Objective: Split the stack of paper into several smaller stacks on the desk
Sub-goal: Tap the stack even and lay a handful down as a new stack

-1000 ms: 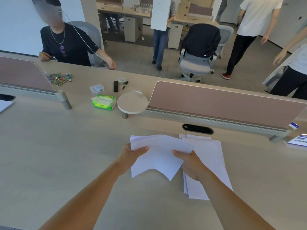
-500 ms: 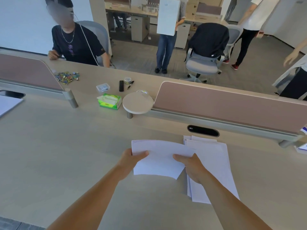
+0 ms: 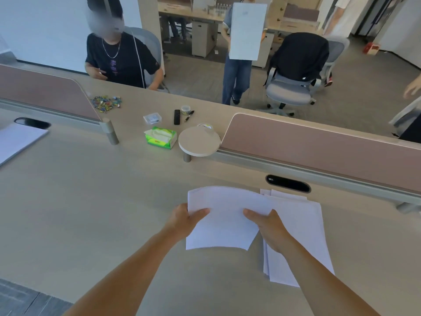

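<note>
- Your left grip (image 3: pixel 185 218) and right grip (image 3: pixel 272 229) each pinch one side of the split-off bundle (image 3: pixel 224 224) at centre frame. It overlaps the left edge of the paper stack (image 3: pixel 303 231).
- Likely next: lay it flat on the worktop (image 3: pixel 102 213) leftward, apart from that stack.

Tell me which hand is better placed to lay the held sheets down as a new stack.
Probably left: the left hand grips the held sheets over bare desk; the right hand holds them at the remaining stack's edge.
</note>
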